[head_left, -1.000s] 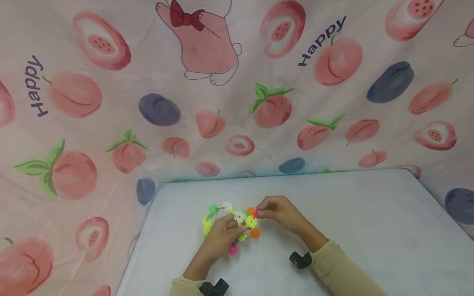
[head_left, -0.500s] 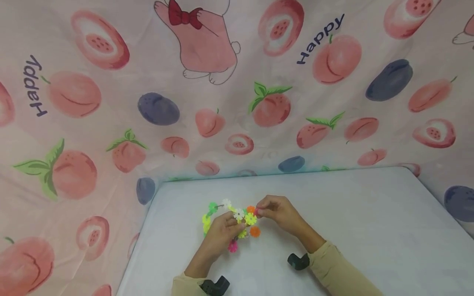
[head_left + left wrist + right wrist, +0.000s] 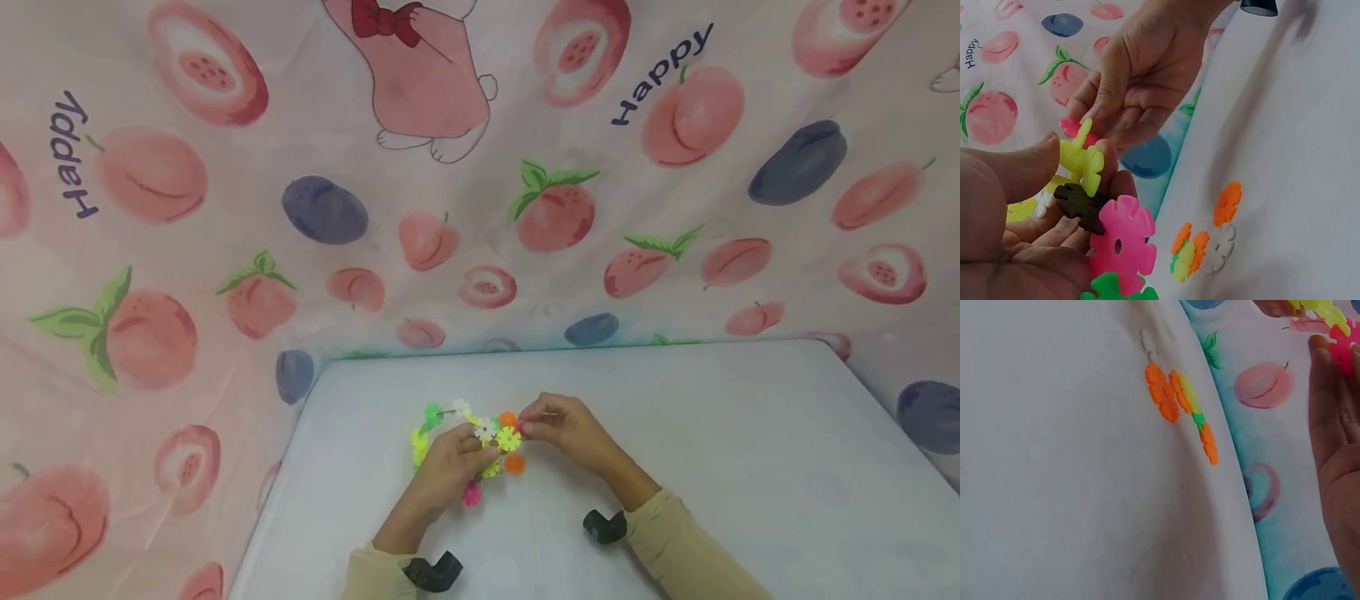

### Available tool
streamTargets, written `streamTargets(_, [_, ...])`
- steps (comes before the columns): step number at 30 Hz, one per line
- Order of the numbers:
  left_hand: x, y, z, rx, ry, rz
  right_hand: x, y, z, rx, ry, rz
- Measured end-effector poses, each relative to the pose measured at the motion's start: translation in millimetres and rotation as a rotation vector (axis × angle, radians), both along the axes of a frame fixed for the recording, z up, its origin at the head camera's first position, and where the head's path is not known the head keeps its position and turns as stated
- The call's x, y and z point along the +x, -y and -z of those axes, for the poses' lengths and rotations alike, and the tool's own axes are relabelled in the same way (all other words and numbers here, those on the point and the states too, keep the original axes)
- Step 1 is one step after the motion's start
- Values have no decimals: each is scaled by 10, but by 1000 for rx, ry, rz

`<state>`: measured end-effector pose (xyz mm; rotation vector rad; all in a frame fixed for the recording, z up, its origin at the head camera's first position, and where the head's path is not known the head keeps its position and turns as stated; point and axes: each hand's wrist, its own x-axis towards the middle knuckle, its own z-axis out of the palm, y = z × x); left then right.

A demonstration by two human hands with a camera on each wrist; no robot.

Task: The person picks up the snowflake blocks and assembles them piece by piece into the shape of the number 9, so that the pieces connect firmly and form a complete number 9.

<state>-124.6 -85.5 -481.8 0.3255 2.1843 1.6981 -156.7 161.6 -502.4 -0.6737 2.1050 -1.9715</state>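
My left hand (image 3: 446,471) holds a chain of flower-shaped interlocking plastic pieces, which curves behind it with green (image 3: 433,414), yellow and white pieces. In the left wrist view, a yellow piece (image 3: 1091,172), a black piece (image 3: 1074,201), a pink piece (image 3: 1132,228) and a green piece (image 3: 1116,290) are joined by my left fingers. My right hand (image 3: 573,429) pinches another pink piece (image 3: 1342,353) between thumb and fingers. That piece meets a yellow one (image 3: 1334,317) at its edge; whether they are slotted together I cannot tell.
Several loose flower pieces lie on the white table (image 3: 675,433) below the hands, among them an orange one (image 3: 1227,204) and a white one (image 3: 1219,249). A fruit-print cloth (image 3: 480,192) hangs behind the table. Each wrist carries a black camera mount (image 3: 604,527).
The head view has shifted slightly. Both hands keep nearly the same position and grasp, and the pink piece remains between my right fingertips.
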Motion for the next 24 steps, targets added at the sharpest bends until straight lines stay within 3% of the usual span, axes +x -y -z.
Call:
streamTargets(2, [-16, 16, -18, -24, -3, -8, -5, -8, 14, 40, 41, 12])
streamTargets(5, [-42, 43, -43, -57, -12, -31, -8, 9, 50, 184, 73, 75])
streamTargets(9, [-78, 75, -34, -72, -11, -53, -8, 63, 136, 466, 14, 144])
streamTargets(12, [-81, 94, -3, -63, 12, -65, -5, 104, 192, 602, -31, 130])
streamTargets(20, [-47, 136, 45, -10, 40, -92, 0, 178, 211, 762, -99, 60])
streamTargets(24, [-55, 140, 61, 8, 42, -87, 13, 204, 182, 777, -95, 38])
